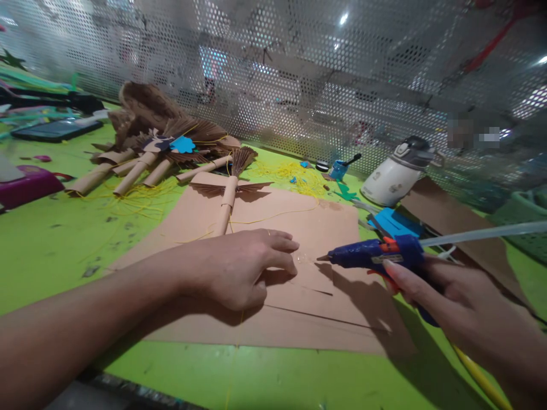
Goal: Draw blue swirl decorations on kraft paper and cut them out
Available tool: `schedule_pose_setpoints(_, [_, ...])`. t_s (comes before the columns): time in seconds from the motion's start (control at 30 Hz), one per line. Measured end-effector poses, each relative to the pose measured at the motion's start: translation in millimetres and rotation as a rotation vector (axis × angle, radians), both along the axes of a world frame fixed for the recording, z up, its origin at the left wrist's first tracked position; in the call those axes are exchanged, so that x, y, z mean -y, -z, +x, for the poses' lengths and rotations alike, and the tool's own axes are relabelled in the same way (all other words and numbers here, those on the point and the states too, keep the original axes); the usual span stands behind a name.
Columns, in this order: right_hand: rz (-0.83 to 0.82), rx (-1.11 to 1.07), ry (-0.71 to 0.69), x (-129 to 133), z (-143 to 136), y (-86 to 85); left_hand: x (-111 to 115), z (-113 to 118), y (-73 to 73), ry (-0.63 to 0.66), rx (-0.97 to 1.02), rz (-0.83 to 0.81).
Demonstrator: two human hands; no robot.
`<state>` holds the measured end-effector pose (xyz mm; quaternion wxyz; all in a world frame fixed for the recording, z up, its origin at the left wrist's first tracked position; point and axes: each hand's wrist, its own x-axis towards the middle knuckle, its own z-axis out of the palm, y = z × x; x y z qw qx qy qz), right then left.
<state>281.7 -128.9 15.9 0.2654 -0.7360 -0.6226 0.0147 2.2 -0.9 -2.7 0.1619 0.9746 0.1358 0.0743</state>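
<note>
My right hand [465, 307] is wrapped round a blue hot glue gun [376, 254] with orange parts and a long glue stick in its back. The nozzle points left, just above the brown paper [282, 210], close to a shiny blob of glue [302, 258]. Palm down on that paper lies my left hand [239, 267], its fingers stretched out and a little apart, tips beside the glue. Beyond it lies a rolled paper figure [229, 199] with pleated fans and yellow string. Whatever is under my left palm stays hidden.
More paper rolls with pleated fans [141, 171] are heaped at the back left, near a phone [55, 130]. Yellow string scraps [290, 173], a small blue jar [339, 169] and a white bottle [391, 173] stand before a perforated metal screen [273, 80]. A green basket [521, 213] is at right.
</note>
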Motion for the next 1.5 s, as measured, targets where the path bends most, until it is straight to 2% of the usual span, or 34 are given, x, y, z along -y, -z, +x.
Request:
schedule_pose_setpoints(0.13, [-0.143,-0.13,-0.03,-1.3,-7.5,-2.3,0.3,0.1,0.0,-0.01,-0.004,0.004])
schedule_pose_setpoints(0.23, [-0.12,-0.131,-0.045,-3.7,-11.1,-3.8,0.7,-0.1,-0.4,-0.006,-0.011,0.014])
schedule_pose_setpoints(0.37, [-0.172,-0.071,-0.105,-5.3,-9.8,-5.3,0.8,-0.3,-0.4,-0.006,-0.009,0.022])
schedule_pose_setpoints(0.57, [-0.14,-0.017,-0.176,-4.9,-3.9,-1.4,0.7,0.3,-2.3,-0.013,-0.027,0.011])
schedule_pose_setpoints(1.07, [-0.112,-0.03,-0.136,-4.3,1.8,10.8,0.1,0.2,-5.2,0.018,-0.035,0.001])
schedule_pose_setpoints(1.5, [-0.124,-0.065,-0.101,-6.8,-3.1,8.0,-0.2,0.6,-7.5,0.014,-0.051,-0.014])
